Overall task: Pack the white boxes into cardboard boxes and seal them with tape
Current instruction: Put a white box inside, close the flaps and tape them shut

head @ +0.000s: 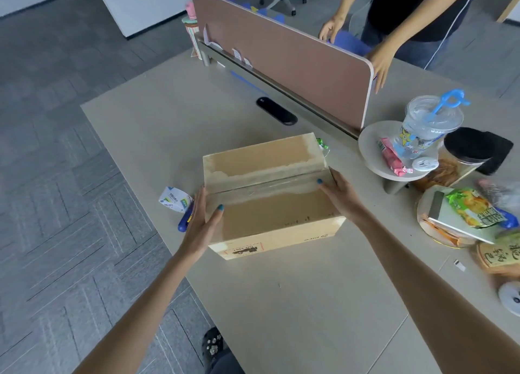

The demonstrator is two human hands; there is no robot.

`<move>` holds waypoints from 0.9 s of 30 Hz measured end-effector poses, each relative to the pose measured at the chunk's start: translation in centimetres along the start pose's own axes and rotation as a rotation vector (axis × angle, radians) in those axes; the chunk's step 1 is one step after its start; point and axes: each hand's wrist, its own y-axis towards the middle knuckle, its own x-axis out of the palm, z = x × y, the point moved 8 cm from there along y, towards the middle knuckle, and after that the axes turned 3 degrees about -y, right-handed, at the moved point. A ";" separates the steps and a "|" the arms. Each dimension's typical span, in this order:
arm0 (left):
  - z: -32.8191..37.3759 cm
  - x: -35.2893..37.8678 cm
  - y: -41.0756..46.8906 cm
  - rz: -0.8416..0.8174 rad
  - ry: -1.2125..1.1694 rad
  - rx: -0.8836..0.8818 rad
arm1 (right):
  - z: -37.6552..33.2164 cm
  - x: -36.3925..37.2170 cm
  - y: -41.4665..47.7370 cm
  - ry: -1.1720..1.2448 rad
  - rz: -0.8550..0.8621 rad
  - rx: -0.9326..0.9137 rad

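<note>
Cardboard box (270, 204) sits mid-table (309, 303), close in front of me, its flaps folded down; I cannot see any white boxes, since the top is closed. Along the centre seam lies a strip of clear tape (267, 189), running from one end of the box to the other, and it looks wrinkled in places.

I judge the step in hand to be the sealing: the tape is on and wants bedding down. To do it well I should hold the flaps butted tight together and rub from the middle of the seam outward, so that the creases are pushed to the ends. Then I should fold each tail firmly over the end wall; steady pressure from both sides should stop the box sliding.

My forearms come in from either side and bracket the box. My left hand (201, 224) lies flat against the left end wall, fingers straight and together; its thumb is spread over the top edge onto the near flap, just below the tape. My right hand (342, 195) rests at the right end, fingers straight along that edge, thumb tip on the tape. Neither hand pinches anything; both are open and pressing.

A blue-handled tool (185, 218) lies just beside my left hand; what it is I cannot tell.
</note>
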 end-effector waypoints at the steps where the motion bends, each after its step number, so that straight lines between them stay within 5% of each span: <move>1: 0.1 0.4 -0.2 -0.013 -0.036 -0.021 | 0.1 0.1 -0.1 0.016 -0.010 -0.014; 27: -0.5 -1.4 1.2 0.017 -0.478 -0.175 | 1.7 2.4 -4.7 0.650 -0.054 0.037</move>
